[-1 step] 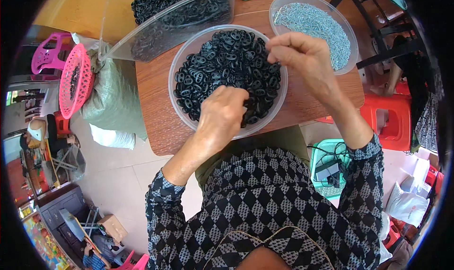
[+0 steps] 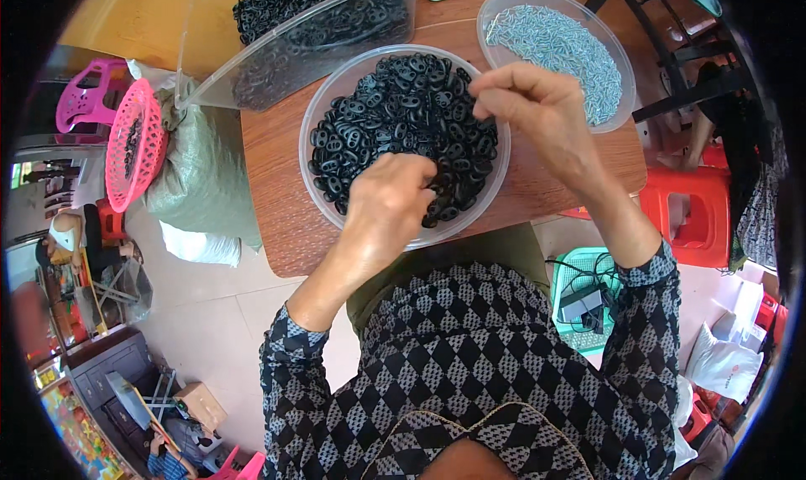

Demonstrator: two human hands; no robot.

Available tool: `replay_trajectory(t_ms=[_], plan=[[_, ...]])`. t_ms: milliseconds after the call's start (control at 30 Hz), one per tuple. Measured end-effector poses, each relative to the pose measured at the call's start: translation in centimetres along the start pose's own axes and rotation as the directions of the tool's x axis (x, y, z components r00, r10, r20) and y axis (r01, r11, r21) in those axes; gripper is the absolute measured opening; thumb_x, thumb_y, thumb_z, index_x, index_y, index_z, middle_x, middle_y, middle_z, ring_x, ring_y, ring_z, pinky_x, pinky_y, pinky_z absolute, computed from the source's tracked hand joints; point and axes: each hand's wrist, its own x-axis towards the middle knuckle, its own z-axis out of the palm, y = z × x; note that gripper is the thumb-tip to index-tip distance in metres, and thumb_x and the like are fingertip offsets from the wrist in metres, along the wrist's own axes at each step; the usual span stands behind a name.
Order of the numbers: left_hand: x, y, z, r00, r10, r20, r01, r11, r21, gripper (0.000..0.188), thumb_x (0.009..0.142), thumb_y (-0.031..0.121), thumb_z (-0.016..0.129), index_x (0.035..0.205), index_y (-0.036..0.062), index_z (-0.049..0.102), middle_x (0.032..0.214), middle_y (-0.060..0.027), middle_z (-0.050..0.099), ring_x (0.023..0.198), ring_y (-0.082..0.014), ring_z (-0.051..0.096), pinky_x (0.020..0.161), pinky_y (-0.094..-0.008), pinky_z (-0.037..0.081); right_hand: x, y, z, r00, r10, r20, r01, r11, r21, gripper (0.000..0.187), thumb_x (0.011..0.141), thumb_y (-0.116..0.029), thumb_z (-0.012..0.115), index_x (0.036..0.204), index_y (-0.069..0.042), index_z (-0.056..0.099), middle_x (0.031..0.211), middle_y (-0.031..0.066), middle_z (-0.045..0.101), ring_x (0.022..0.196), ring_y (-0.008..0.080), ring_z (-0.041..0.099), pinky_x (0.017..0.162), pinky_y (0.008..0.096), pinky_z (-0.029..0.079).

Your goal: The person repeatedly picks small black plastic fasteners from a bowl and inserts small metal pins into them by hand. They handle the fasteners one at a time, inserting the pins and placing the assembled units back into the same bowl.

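A round clear plastic tub (image 2: 307,157) on the table is heaped with small black oval plastic pieces (image 2: 395,102), each with two holes. Over the near side of the heap is my left hand (image 2: 390,196), its fingers curled in and their tips mostly hidden. My right hand (image 2: 537,106) hovers at the tub's right rim, thumb and fingers drawn together in a pinch. Whatever is in either hand is too small or hidden to make out. Just beyond the right hand, a round clear basin (image 2: 625,73) holds a pile of small silvery-blue screw-like pieces (image 2: 558,47).
The wooden table (image 2: 277,220) also bears a larger clear bin (image 2: 290,39) of black pieces. A pink basket (image 2: 138,144) tops a green sack (image 2: 197,169) at left. Right of me are a red stool (image 2: 688,215) and a green basket (image 2: 579,266) with cables.
My left hand has shifted slightly left across the black pieces. My right hand has barely moved. A blurred reddish shape has appeared at the far left edge.
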Motion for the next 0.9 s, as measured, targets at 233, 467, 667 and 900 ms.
replay_trajectory(t_ms=[233, 467, 667, 900], plan=[[-0.6, -0.9, -2.5, 0.896, -0.425, 0.129, 0.367, 0.546, -0.753, 0.018, 0.074, -0.003, 0.069, 0.090, 0.0017, 0.061, 0.080, -0.0007, 0.062, 0.070, -0.0062, 0.057, 0.066, -0.0206, 0.047, -2.9, 1.2, 2.9, 0.983, 0.029, 0.181, -0.043, 0.996, 0.073, 0.015, 0.079, -0.002, 0.062, 0.092, 0.002, 0.065, 0.076, 0.0031, 0.063, 0.070, 0.0060, 0.055, 0.064, 0.0225, 0.046], [-0.8, -0.8, -2.7, 0.898, -0.416, 0.142, 0.326, 0.414, -0.850, 0.021, 0.073, -0.003, 0.070, 0.091, -0.0006, 0.059, 0.080, -0.0038, 0.063, 0.070, -0.0077, 0.058, 0.066, -0.0208, 0.048, -3.6, 1.3, 5.5, 0.967, -0.044, 0.250, 0.019, 0.995, 0.102, 0.018, 0.077, -0.001, 0.064, 0.095, -0.003, 0.065, 0.073, 0.0040, 0.058, 0.068, 0.0081, 0.053, 0.061, 0.0239, 0.044], [-1.3, 0.3, -2.3, 0.893, -0.448, 0.042, 0.232, 0.378, -0.896, 0.016, 0.079, -0.002, 0.064, 0.095, -0.0028, 0.058, 0.083, -0.0077, 0.064, 0.071, -0.0105, 0.059, 0.066, -0.0234, 0.050, -4.3, 1.0, 6.0, 0.978, -0.062, 0.200, 0.055, 0.998, 0.040, 0.018, 0.077, -0.002, 0.068, 0.095, -0.004, 0.064, 0.081, -0.0011, 0.053, 0.070, 0.0039, 0.047, 0.060, 0.0197, 0.039], [-2.1, 0.5, -1.6, 0.881, -0.462, -0.098, 0.187, 0.532, -0.826, 0.015, 0.085, -0.002, 0.057, 0.100, -0.0024, 0.058, 0.087, -0.0087, 0.064, 0.073, -0.0117, 0.060, 0.067, -0.0241, 0.050, -4.3, 1.3, 6.1, 0.989, 0.012, 0.149, -0.011, 1.000, -0.011, 0.015, 0.071, -0.001, 0.067, 0.084, -0.002, 0.061, 0.075, 0.0050, 0.056, 0.068, 0.0136, 0.054, 0.061, 0.0267, 0.044]])
